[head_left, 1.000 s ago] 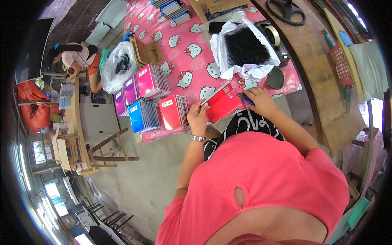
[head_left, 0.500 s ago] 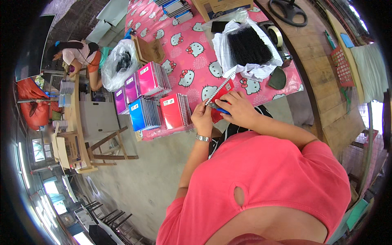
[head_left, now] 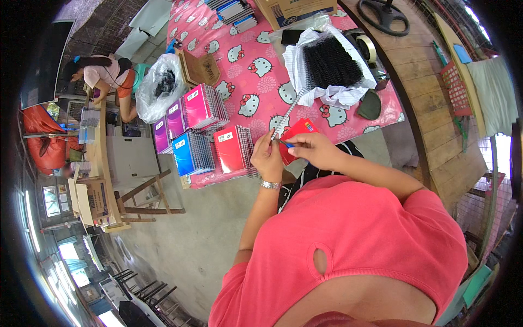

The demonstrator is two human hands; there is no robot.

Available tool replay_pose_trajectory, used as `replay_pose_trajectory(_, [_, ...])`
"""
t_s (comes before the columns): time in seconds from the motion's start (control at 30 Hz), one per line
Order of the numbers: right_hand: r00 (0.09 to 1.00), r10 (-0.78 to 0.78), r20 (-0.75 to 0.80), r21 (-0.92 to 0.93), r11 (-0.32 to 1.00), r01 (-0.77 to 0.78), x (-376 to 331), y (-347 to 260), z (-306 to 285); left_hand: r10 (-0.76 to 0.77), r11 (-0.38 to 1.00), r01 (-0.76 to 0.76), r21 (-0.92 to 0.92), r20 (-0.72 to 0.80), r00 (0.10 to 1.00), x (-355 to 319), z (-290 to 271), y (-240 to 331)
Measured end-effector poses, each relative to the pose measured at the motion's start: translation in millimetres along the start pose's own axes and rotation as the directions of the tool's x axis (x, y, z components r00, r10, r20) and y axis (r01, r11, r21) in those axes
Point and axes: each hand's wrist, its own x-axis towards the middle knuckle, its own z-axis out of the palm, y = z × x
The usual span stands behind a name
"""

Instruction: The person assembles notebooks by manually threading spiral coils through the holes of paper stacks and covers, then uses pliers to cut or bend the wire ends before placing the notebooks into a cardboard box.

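My left hand (head_left: 266, 159), with a metal watch (head_left: 270, 185) on its wrist, is closed at the spine edge of a red notebook (head_left: 299, 131). A spiral binding coil (head_left: 287, 115) runs from those fingers up over the table toward the dark coils. My right hand (head_left: 315, 150) is closed around small blue-handled pliers (head_left: 291, 145), their tips beside the left fingertips at the coil. The fingers partly hide the lower part of the notebook and the jaws of the tool.
Left of my hands stand stacks of red (head_left: 234, 148), blue (head_left: 192, 153), pink (head_left: 204, 106) and purple notebooks (head_left: 175, 119). Black coils (head_left: 332, 62) lie on white cloth. Also there are a clear bag (head_left: 158, 90), a cardboard box (head_left: 297, 12) and a tape roll (head_left: 368, 48). Another person (head_left: 109, 76) works at far left.
The red notebook has turned so more of its cover shows. My right hand has shifted slightly down with the pliers, and the coil's free length has swung a little left.
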Motion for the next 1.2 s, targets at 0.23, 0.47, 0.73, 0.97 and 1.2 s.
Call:
replay_pose_trajectory(0.23, [0.850, -0.502, -0.158, -0.797, 0.574, 0.190, -12, 13, -47, 0.130, 0.955, -0.147, 0.257, 0.082, 0.988, 54, -67, 27])
replay_pose_trajectory(0.47, [0.756, -0.623, -0.199, -0.911, 0.402, 0.091, 5, 30, -94, -0.041, 0.750, -0.290, 0.594, 0.479, 0.877, 131, -116, 40])
replay_pose_trajectory(0.73, [0.625, -0.637, -0.452, -0.888, 0.257, -0.381, 84, -16, -174, -0.083, 0.626, -0.209, 0.751, 0.331, 0.940, 79, -88, -46])
replay_pose_trajectory(0.97, [0.687, -0.571, -0.450, -0.884, 0.174, -0.434, 114, -7, -183, -0.263, 0.825, 0.098, 0.557, 0.225, 0.938, 51, -114, -64])
replay_pose_trajectory(1.2, [0.639, -0.655, -0.404, -0.884, 0.099, -0.457, 120, -14, -170, -0.135, 0.801, 0.011, 0.599, 0.163, 0.977, 54, -106, -55])
